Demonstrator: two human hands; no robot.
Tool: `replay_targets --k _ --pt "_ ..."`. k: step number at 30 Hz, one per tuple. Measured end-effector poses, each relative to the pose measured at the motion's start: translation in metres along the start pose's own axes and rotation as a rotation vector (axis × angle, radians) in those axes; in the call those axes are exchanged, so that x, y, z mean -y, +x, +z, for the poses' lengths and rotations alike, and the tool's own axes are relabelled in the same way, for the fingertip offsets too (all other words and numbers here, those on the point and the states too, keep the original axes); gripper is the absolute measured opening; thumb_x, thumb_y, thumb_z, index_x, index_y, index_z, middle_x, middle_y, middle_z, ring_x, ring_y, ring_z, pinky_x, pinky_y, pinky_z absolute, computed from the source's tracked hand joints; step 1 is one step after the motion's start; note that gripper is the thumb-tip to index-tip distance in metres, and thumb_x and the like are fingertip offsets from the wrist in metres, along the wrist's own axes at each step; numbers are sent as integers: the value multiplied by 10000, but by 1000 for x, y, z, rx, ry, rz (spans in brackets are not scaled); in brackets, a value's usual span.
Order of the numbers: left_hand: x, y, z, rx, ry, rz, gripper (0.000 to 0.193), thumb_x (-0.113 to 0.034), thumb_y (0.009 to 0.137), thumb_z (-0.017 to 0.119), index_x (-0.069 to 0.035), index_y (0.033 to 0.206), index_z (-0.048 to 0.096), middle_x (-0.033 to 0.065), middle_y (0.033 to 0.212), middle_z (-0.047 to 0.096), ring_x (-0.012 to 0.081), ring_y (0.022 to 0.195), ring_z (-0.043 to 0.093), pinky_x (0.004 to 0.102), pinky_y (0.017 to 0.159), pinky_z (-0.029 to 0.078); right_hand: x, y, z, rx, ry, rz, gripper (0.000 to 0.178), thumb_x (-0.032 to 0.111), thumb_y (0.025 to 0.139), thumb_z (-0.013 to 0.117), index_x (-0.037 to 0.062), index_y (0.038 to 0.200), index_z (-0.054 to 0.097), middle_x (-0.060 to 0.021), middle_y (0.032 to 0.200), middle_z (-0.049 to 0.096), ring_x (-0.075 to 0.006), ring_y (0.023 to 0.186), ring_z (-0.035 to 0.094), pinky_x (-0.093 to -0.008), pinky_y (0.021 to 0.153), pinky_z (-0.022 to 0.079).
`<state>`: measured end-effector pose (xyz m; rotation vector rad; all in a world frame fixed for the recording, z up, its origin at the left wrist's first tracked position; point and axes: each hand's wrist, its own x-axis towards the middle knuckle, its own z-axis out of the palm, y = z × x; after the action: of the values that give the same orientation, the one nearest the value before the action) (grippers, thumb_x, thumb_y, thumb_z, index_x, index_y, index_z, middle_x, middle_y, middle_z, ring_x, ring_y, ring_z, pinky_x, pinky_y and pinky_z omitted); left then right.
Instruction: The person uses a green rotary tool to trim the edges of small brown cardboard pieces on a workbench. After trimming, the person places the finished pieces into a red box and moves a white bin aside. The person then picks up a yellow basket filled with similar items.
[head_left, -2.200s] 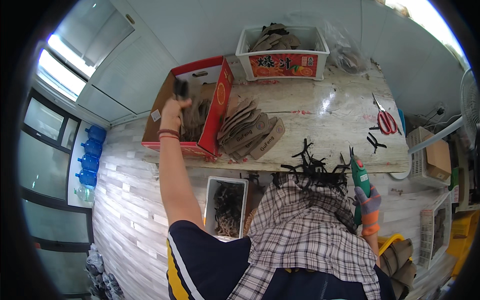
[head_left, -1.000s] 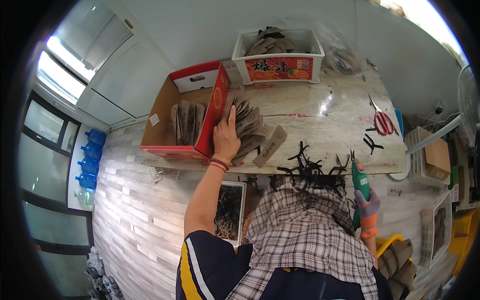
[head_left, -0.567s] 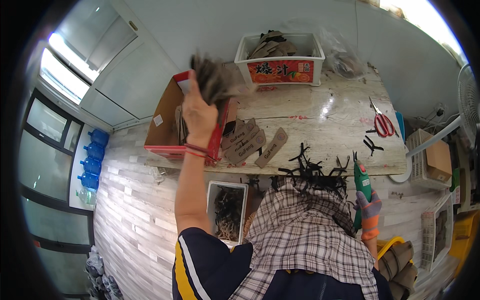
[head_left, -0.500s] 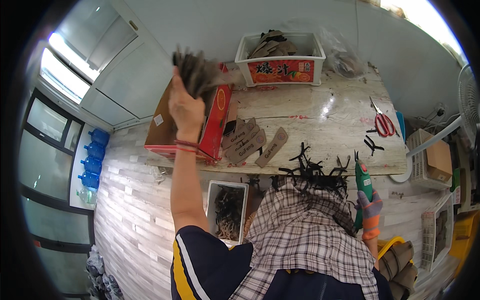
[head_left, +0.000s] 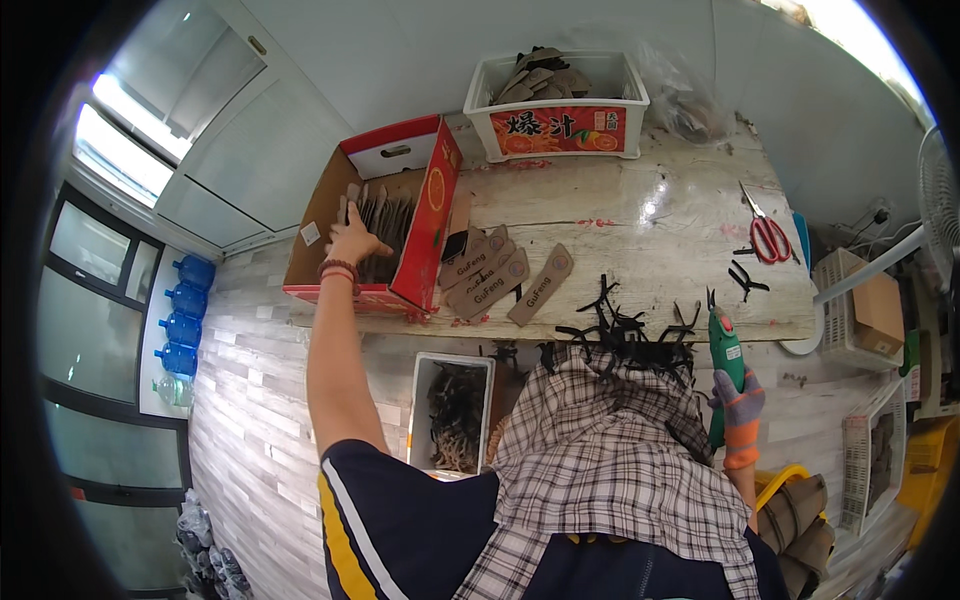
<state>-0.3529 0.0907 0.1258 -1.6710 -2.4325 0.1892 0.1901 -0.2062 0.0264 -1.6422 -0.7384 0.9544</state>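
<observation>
My left hand (head_left: 355,245) reaches into an open red cardboard box (head_left: 428,215) at the left of the table. Its fingers are spread against a row of grey-brown fabric pieces (head_left: 385,215) standing on edge inside; the fingertips are partly hidden among them. In a purple-grey and orange glove, my right hand (head_left: 740,405) grips a green handheld electric cutter (head_left: 725,350), its narrow pointed tip upward by the table's front edge. Several printed grey-brown fabric tabs (head_left: 495,285) lie beside the box. Black scraps (head_left: 610,325) pile on the checked cloth (head_left: 610,450) over my lap.
A white bin (head_left: 560,130) of similar pieces stands at the back of the table (head_left: 640,250). Red-handled scissors (head_left: 770,240) lie at the right. Below the front edge sits a white foam box (head_left: 455,415) of scraps. A fan (head_left: 935,190) stands far right.
My left hand has come down into the red box; the bundle of fabric pieces it held above the box now stands in it. My right hand and the cutter have barely moved.
</observation>
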Motion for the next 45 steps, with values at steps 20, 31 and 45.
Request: replay_targets --k 20,31,45 --pt "-100 -122 82 -80 -229 508 749 -224 661 647 26 1327 411 207 1153 499 352 1096 444 425 986 314 4 -11 5 11 -9 -21 331 161 827 707 -4 1080 573 -9 725 589 -72 536 513 -216 464 431" --pt "-113 -118 75 -54 -240 408 554 -86 699 594 61 1217 460 218 1098 521 349 1060 473 443 927 361 3 -10 3 25 -7 -7 347 161 819 712 -5 1090 574 -9 776 604 -66 545 516 -209 466 436" --pt "-113 -117 91 -300 -340 490 356 26 684 564 -22 1033 512 186 923 544 369 912 526 458 790 434 -2 -8 2 31 17 7 337 168 823 711 9 1089 578 -5 770 605 -67 561 521 -209 475 439"
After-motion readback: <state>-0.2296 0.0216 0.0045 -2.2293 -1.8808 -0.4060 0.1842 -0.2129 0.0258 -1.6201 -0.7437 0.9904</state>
